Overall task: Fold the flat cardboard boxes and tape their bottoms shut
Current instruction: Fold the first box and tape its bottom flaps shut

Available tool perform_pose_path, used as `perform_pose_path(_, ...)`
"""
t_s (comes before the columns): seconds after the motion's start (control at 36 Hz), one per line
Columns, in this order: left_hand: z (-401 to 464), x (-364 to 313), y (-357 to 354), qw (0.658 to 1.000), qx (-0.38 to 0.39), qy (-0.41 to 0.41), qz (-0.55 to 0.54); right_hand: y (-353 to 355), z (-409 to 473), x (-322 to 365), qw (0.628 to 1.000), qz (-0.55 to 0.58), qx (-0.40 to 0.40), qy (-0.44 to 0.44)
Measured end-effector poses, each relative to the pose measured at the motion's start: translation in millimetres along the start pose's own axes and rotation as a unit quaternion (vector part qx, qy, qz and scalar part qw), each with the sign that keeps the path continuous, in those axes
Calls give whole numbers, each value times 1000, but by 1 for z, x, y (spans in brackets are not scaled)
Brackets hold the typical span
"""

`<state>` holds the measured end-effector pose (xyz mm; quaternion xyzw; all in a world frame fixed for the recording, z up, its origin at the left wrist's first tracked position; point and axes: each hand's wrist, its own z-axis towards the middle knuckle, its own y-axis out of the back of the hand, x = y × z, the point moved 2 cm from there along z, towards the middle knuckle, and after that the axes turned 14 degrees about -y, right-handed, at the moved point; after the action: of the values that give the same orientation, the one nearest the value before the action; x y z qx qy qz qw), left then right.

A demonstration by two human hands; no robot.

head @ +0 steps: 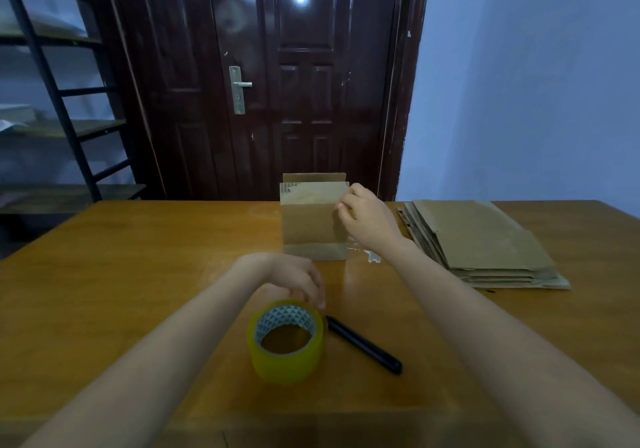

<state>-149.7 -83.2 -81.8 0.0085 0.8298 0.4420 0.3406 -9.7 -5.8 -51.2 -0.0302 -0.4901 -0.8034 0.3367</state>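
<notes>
Far centre on surface [138, 274]: folded box [313, 226], upright; right hand [363, 219] pinching its right edge. Near: tape roll [285, 340], left hand [294, 281] fingers curled on rim, nearer. Flat boxes [485, 243] far right.

Two bare forearms enter from the bottom of the frame, one from the lower left corner and one from the lower right, both narrowing toward the wrists near the middle. No sleeve shows on either arm up to the frame edge. The left hand [294, 279] sits just below the centre and its outline is blurred, so the fingers [317, 295] merge into a soft shape. The right hand [363, 219] lies right of centre and is sharper: a short, pale nail shows on one finger at its upper left edge. The wrists and fingers are bare of any band or ring.
</notes>
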Motion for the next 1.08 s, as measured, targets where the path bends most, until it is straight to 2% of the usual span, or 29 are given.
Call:
perform_pose_path(0.22,4,-5,-7,998,-1,-47,46,-6,1,1,999,13,29,-20)
perform_pose_path(0.5,5,6,-14,990,-95,-85,63,-7,-9,-3,996,42,62,-36)
perform_pose_path(0.75,-2,9,-21,983,-164,-76,17,-14,-15,-9,992,76,79,-60)
perform_pose_path(0.86,0,9,-25,978,-200,-48,15,-18,-16,-10,990,89,84,-75)
perform_pose_path(1.0,10,19,-33,959,-282,6,38,-23,-16,-10,985,108,97,-91)
perform_pose_path(1.08,9,20,-37,944,-328,2,43,-24,-15,-11,982,119,103,-102)
